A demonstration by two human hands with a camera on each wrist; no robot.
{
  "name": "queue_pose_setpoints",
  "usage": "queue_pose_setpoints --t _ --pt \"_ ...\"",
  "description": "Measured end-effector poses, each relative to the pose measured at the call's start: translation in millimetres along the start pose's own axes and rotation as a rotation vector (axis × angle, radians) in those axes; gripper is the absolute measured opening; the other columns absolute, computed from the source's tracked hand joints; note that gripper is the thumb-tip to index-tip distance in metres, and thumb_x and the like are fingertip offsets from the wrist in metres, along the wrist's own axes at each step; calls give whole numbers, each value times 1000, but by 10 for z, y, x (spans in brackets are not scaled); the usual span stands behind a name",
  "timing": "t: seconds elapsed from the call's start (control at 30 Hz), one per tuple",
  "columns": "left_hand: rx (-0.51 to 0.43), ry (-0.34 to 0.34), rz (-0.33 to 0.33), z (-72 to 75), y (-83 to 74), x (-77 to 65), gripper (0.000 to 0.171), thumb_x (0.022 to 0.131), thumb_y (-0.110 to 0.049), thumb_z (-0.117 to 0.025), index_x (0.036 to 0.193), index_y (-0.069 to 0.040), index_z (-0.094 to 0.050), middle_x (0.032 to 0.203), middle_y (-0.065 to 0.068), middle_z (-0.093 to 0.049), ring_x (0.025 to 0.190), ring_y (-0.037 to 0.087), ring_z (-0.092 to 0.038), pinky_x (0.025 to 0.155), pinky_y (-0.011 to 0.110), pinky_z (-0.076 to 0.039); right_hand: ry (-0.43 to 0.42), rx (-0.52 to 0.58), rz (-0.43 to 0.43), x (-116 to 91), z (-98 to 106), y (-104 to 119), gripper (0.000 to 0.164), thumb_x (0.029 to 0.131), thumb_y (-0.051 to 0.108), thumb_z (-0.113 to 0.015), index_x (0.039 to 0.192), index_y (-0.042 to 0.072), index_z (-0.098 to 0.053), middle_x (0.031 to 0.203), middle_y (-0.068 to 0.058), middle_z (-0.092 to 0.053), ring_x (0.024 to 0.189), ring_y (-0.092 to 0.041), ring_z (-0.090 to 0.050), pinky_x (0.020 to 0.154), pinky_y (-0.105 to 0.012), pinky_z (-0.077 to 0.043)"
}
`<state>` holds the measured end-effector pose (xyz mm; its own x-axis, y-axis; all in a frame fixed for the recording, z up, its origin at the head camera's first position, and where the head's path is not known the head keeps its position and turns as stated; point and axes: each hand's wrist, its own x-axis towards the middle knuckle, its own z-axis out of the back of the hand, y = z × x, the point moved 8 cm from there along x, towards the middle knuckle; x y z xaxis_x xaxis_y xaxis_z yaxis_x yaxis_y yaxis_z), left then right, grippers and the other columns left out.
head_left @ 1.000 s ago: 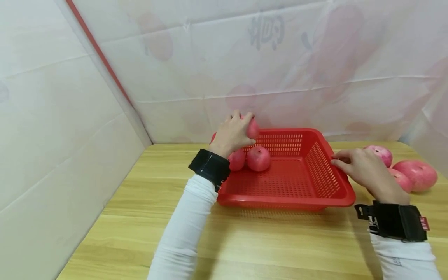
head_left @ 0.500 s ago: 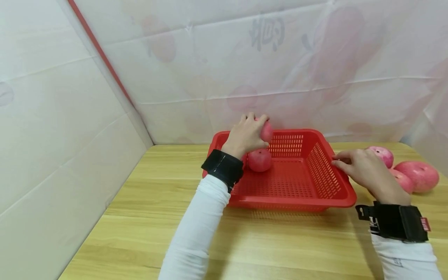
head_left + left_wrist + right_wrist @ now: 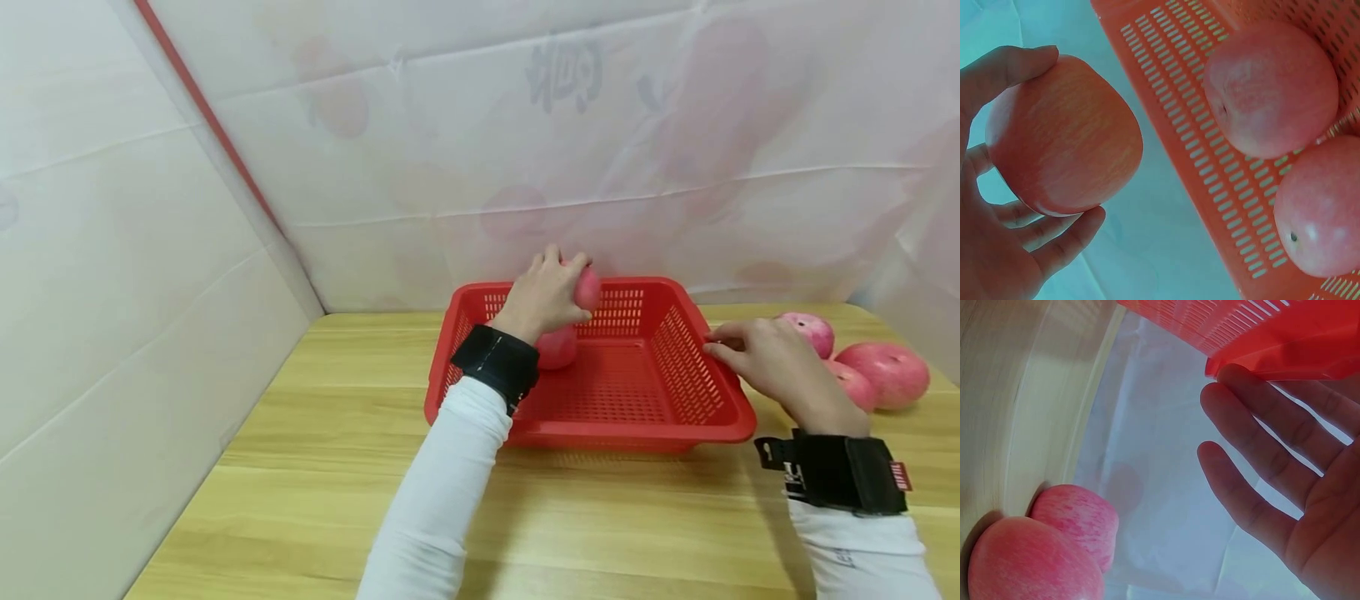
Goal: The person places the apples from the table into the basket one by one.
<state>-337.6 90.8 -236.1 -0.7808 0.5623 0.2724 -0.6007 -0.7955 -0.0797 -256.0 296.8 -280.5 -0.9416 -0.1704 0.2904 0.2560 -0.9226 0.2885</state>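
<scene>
My left hand [image 3: 543,298] grips a pinkish-red apple [image 3: 588,289] over the back left part of a red slotted plastic basket [image 3: 615,433]. In the left wrist view, thumb and fingers wrap the apple [image 3: 1069,137] from two sides, outside the line of the basket wall. Two more apples sit inside the basket, a nearer one [image 3: 1272,87] and a second one [image 3: 1322,206]; in the head view the left hand and wrist partly cover them. My right hand [image 3: 783,367] holds the basket's right rim between thumb and fingers; its fingertips [image 3: 1229,375] show under the rim.
Three apples lie on the wooden table [image 3: 300,467] right of the basket, partly behind the right hand: a large one [image 3: 888,375], a back one [image 3: 812,332] and a front one [image 3: 853,385]. A pale printed sheet [image 3: 450,150] hangs behind the table, another at left.
My left hand has moved to the right with the apple, further over the basket, baring the basket's left rim. The right hand stays at the right rim.
</scene>
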Motion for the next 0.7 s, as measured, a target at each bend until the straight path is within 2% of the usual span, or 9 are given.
queue_pose_setpoints --t 0.23,0.53,0.7 --pt "12 -24 -19 -24 -97 67 70 71 -43 -69 132 -25 -40 120 7 -42 107 22 -36 70 30 -52 6 9 -22 -4 63 -32 24 83 16 -63 98 -3 -65 77 -15 -67 67 -22 -58 63 -51 -49" --pt "12 18 2 -155 -94 96 71 72 -42 -70 133 -26 -39 120 6 -41 107 21 -36 71 30 -52 5 20 -19 -25 20 -24 23 83 15 -63 98 -2 -66 78 -15 -67 68 -22 -59 63 -49 -49" --pt "16 31 7 -192 -88 118 70 72 -42 -69 133 -26 -39 120 6 -41 106 20 -38 72 31 -51 -14 -11 3 -9 44 16 21 82 15 -64 96 -1 -66 76 -13 -67 65 -20 -58 60 -46 -49"
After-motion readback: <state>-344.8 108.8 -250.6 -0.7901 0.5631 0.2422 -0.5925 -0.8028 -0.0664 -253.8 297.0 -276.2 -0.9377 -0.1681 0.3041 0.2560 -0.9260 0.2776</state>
